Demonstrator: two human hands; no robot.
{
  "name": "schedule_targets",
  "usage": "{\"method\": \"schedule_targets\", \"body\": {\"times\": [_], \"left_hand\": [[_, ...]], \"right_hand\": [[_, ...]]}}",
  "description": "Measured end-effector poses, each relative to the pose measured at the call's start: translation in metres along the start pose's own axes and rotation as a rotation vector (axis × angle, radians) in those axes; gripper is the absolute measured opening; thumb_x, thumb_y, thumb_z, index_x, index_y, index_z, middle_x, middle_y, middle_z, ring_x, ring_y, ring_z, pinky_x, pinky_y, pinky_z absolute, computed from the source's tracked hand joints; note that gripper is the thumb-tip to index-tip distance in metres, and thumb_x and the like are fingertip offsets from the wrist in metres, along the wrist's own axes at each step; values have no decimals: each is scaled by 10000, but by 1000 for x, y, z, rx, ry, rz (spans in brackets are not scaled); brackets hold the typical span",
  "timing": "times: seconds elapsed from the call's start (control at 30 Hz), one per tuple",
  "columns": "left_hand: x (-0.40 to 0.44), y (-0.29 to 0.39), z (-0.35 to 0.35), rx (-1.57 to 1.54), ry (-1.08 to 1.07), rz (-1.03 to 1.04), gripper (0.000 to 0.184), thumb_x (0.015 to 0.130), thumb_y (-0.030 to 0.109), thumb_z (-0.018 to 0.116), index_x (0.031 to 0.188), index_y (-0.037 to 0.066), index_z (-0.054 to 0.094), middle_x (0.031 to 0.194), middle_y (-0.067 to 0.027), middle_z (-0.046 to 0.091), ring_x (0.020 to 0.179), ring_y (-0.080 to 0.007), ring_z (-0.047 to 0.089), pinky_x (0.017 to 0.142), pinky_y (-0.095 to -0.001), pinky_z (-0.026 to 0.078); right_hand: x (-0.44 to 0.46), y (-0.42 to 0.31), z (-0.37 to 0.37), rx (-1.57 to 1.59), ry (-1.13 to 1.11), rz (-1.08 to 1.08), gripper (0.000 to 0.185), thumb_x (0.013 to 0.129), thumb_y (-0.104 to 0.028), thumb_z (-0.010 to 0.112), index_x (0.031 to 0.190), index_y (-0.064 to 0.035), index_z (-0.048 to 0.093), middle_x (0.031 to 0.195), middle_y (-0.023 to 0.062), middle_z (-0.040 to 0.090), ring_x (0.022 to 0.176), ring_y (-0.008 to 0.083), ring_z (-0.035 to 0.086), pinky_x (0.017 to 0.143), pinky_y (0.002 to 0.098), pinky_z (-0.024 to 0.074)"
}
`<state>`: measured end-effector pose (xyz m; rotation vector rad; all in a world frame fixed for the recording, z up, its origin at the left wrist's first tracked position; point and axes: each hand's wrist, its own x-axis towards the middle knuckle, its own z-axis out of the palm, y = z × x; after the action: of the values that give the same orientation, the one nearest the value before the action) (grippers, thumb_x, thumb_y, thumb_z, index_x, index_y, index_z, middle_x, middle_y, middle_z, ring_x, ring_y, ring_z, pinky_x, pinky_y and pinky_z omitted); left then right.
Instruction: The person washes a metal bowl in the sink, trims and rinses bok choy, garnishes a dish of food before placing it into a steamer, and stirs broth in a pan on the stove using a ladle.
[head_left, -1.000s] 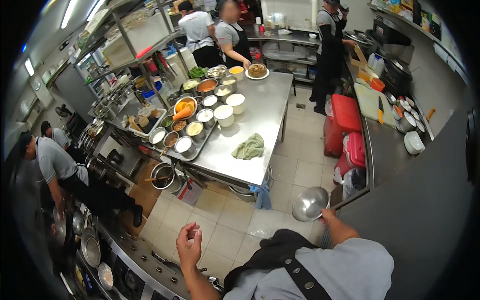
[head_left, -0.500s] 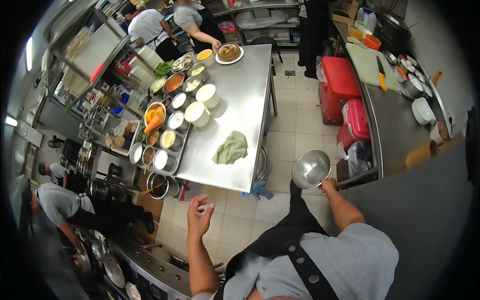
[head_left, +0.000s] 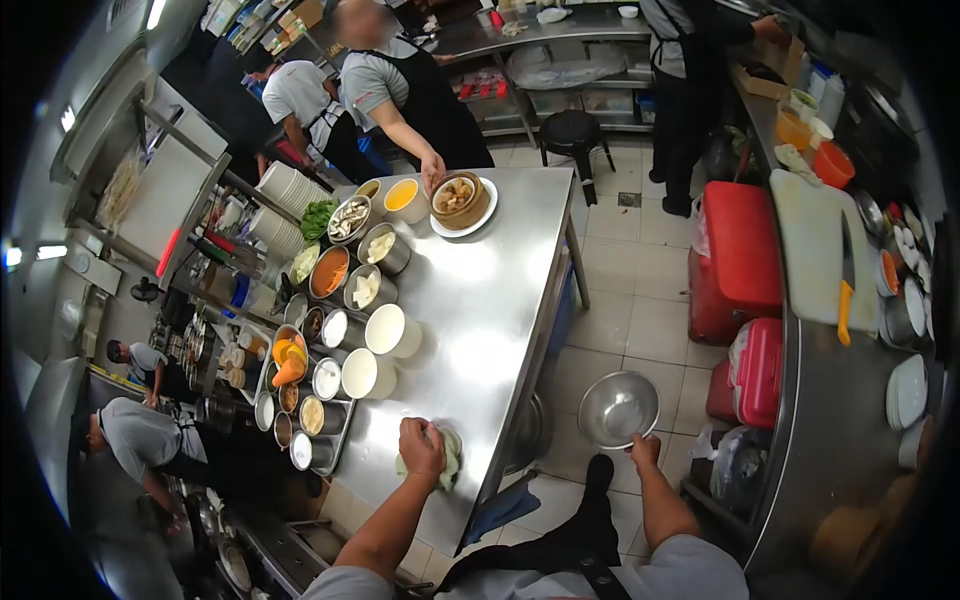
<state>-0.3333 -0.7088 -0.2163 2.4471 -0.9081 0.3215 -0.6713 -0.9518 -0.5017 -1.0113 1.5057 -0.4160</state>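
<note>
My right hand [head_left: 645, 449] grips the rim of a shiny metal mixing bowl [head_left: 619, 408], tilted so its inside faces me and held above the floor to the right of the steel table. My left hand [head_left: 422, 446] is on a crumpled green cloth [head_left: 452, 462] near the table's front end, its fingers curled against the fabric and partly hidden. Beyond it stand two white tubs [head_left: 369, 374] beside several metal pots of ingredients.
The steel table [head_left: 470, 290] bears a steamer basket [head_left: 458, 203] on a white plate, touched by a co-worker's hand [head_left: 433, 172]. Red coolers [head_left: 745, 265] line the right side under a counter with a knife [head_left: 845, 290] on a cutting board. A black stool [head_left: 572, 133] stands behind.
My left hand has come from mid-air down onto the green cloth. I have moved closer to the table, with the bowl still in my right hand.
</note>
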Motion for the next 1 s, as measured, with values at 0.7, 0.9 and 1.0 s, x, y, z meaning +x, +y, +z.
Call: {"method": "schedule_targets", "body": {"times": [0.7, 0.9, 1.0], "left_hand": [[12, -3, 10, 106, -121, 107, 345, 899, 306, 423, 972, -27, 473, 952, -180, 443, 890, -327, 437, 802, -426, 352], [16, 3, 8, 84, -96, 85, 368, 913, 341, 417, 976, -15, 486, 943, -169, 457, 862, -318, 437, 792, -421, 353], [12, -3, 7, 60, -86, 78, 364, 902, 344, 434, 978, -6, 499, 942, -174, 473, 880, -332, 450, 820, -441, 348]], "right_hand": [[73, -177, 119, 55, -172, -268, 345, 733, -312, 599, 689, 30, 616, 650, 193, 623, 605, 300, 613, 620, 410, 473], [75, -288, 198, -70, -274, -326, 362, 785, -336, 569, 746, 18, 628, 773, 214, 650, 739, 349, 640, 688, 421, 485], [117, -291, 282, 129, -284, -271, 372, 889, -311, 476, 951, 31, 608, 952, 201, 654, 796, 322, 644, 700, 425, 493]]}}
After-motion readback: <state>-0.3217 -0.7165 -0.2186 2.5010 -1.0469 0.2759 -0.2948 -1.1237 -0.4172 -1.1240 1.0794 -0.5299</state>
